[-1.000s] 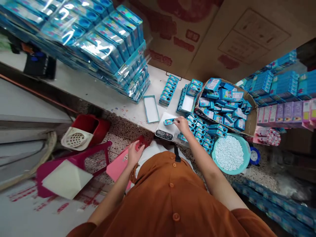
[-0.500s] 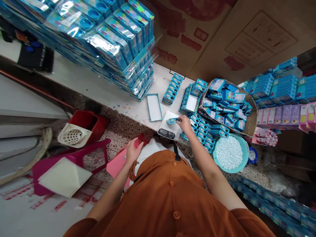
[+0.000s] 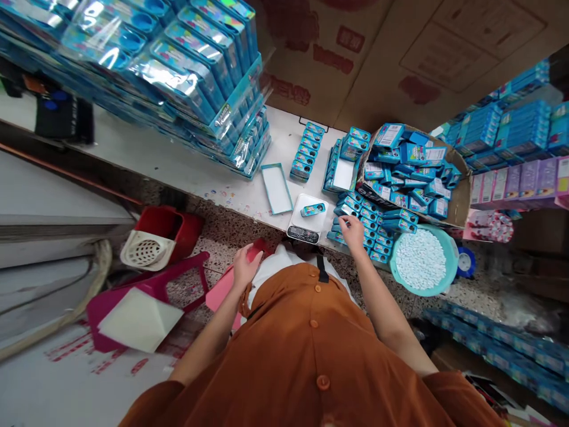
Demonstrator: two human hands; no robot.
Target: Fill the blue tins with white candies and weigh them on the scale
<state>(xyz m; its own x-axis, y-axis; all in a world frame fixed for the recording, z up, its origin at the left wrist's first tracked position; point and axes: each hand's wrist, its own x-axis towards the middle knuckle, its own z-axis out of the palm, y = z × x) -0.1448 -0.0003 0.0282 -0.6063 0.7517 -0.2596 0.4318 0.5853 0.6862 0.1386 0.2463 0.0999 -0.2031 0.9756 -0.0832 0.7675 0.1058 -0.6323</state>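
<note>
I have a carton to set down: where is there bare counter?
Bare white counter lies between the shrink-wrapped stacks and the open blue-edged tray. It's crowded right of the digital scale, where the right hand sits over loose blue boxes.

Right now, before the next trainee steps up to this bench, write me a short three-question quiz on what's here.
1. True or false: a small blue rectangular pack lies on the flat white digital scale.
2. Which hand is at the loose pile of small blue packs?
3. Fill in the blank: the round turquoise plastic basin holds a heap of ____.

Key: 1. True. 2. The right hand. 3. Small white pieces.
</note>
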